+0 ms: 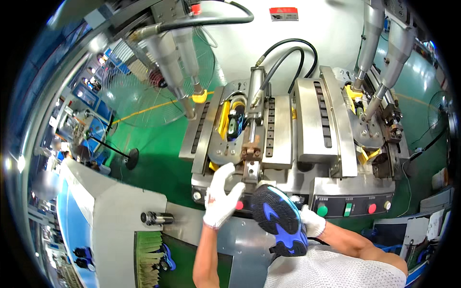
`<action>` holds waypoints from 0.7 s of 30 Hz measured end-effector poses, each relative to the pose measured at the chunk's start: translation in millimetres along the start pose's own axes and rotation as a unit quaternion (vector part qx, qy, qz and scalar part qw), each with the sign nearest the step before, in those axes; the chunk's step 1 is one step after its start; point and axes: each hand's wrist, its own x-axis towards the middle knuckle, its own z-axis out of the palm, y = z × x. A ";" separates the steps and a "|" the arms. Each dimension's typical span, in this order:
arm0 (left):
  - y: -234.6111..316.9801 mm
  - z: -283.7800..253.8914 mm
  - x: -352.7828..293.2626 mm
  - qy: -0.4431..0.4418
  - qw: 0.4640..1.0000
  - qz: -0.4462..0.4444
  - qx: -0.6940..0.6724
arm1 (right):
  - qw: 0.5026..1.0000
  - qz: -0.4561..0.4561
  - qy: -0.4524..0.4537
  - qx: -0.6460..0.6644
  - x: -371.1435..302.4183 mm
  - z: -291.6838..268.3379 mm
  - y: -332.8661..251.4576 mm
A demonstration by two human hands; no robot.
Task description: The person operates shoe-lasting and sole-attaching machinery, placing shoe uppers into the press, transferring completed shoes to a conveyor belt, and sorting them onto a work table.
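I have the shoe (278, 221) tilted up in front of the press machine (312, 120), its sole turned to my camera. The sole is black and textured, with bright blue flashes through the middle and toward the narrower end; pale blue runs along the right edge of the broader end. My white-gloved right hand (313, 222) grips its right side, fingertips hidden behind it. My left hand (222, 198), gloved too, is empty, fingers spread and thumb apart, raised left of the shoe near a red button (239, 205). Beyond, a dark shoe with blue trim (234, 122) sits in the machine's left station, beside a yellow pad (224, 120).
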 end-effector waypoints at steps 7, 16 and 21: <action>-95.6 63.8 250.1 0.016 0.974 0.071 0.215 | 0.962 -0.189 -0.193 0.044 -58.2 -8.8 -83.9; -156.1 83.2 322.6 0.037 0.940 -0.125 0.315 | 0.973 -0.222 -0.022 0.067 -71.2 -7.8 -85.4; -80.1 5.1 257.9 0.133 0.973 -0.035 0.186 | 0.972 -0.228 0.040 -0.034 -33.9 -13.9 -69.3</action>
